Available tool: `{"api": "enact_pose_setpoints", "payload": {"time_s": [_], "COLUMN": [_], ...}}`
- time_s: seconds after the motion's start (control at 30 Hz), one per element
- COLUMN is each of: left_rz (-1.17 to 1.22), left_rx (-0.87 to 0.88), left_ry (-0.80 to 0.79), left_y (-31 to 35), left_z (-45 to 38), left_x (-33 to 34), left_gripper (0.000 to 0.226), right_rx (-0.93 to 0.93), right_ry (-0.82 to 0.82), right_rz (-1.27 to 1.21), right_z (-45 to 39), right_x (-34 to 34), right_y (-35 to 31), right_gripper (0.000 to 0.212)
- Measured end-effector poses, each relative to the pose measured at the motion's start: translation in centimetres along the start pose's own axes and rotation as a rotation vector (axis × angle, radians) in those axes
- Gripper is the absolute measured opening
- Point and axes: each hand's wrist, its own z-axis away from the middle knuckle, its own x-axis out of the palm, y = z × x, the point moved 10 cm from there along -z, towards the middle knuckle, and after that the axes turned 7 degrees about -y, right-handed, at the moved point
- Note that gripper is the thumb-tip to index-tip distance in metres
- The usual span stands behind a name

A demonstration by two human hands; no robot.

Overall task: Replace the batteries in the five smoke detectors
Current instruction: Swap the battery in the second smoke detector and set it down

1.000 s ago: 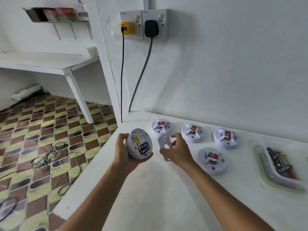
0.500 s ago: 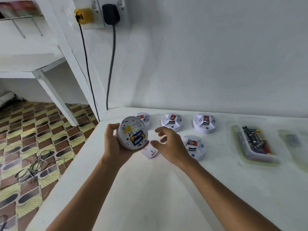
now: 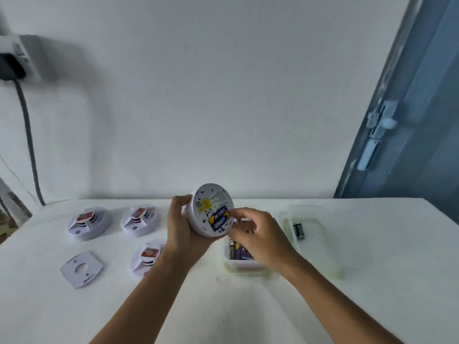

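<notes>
Backless detector, blue-yellow batteries exposed

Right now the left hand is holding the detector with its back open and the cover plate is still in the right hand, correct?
Not quite. In the head view the cover plate lies on the table. The left hand holds the detector; the right hand fingers its batteries.

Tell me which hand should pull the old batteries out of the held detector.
Right. The left hand grips the detector, back facing up, so it is occupied. The right hand already has fingertips at the exposed batteries.
</notes>
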Motion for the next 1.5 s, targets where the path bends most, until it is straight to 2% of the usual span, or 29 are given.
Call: {"api": "enact_pose_setpoints", "payload": {"time_s": [0.17, 0.27, 0.43, 0.63, 0.77, 0.93, 1.03, 1.07, 1.13, 1.17, 1.3, 1.37, 1.43, 1.5], "left_rz": [0.036, 0.013, -0.095, -0.183, -0.235, -0.342, -0.342, -0.337, -0.334, -0.332, -0.329, -0.32, -0.327, -0.335], "left_rx": [0.015, 0.021, 0.045, 0.075, 0.102, 0.115, 0.132, 0.133, 0.135, 0.132, 0.097, 0.078, 0.062, 0.054], "left_ry": [0.068, 0.104, 0.087, 0.053, 0.075, 0.103, 0.12, 0.13, 0.158, 0.169, 0.177, 0.19, 0.197, 0.191], "left_y": [-5.6, -7.4, -8.6, -9.2, -9.5, -10.4, -10.3, -10.2, -9.9, -9.9, -10.3, -10.4, -10.4, -10.3], "left_z": [-2.2, -2.8, -3.9, -4.7, -5.0, -5.0, -5.4, -5.6, -5.8, -5.8, -5.7, -5.6, -5.5, -5.4], "left_x": [3.7, 4.9, 6.6, 7.8, 8.1, 8.8, 9.0, 8.9, 8.2, 7.9, 7.3, 6.8, 6.3, 6.0], "left_gripper": [0.05, 0.052, 0.061, 0.052, 0.053, 0.063, 0.054, 0.053, 0.053, 0.053, 0.053, 0.051, 0.051, 0.051], "right_rx": [0.02, 0.046, 0.033, 0.044, 0.062, 0.0, -0.016, -0.058, -0.145, -0.135, 0.161, 0.224, 0.255, 0.305], "right_ry": [0.032, 0.078, 0.141, 0.13, 0.121, 0.336, 0.426, 0.474, 0.521, 0.473, 0.099, 0.031, -0.004, -0.008], "right_rz": [-0.05, -0.119, -0.188, -0.21, -0.335, -0.263, -0.429, -0.416, -0.127, 0.058, 0.626, 0.731, 0.733, 0.684], "right_z": [1.3, 1.2, 1.0, 0.8, 0.8, 1.4, 1.7, 1.7, 1.4, 0.6, -3.1, -3.5, -3.8, -3.9], "right_x": [-5.4, -7.5, -9.5, -10.7, -11.8, -14.3, -15.8, -16.7, -18.3, -18.1, -14.9, -14.2, -13.7, -13.7], "right_y": [3.4, 5.4, 6.7, 7.4, 8.2, 7.9, 8.4, 8.2, 7.0, 6.9, 10.7, 11.7, 12.9, 13.8], "right_gripper": [0.03, 0.024, 0.019, 0.023, 0.021, 0.014, 0.013, 0.014, 0.015, 0.014, 0.01, 0.026, 0.038, 0.023]}}
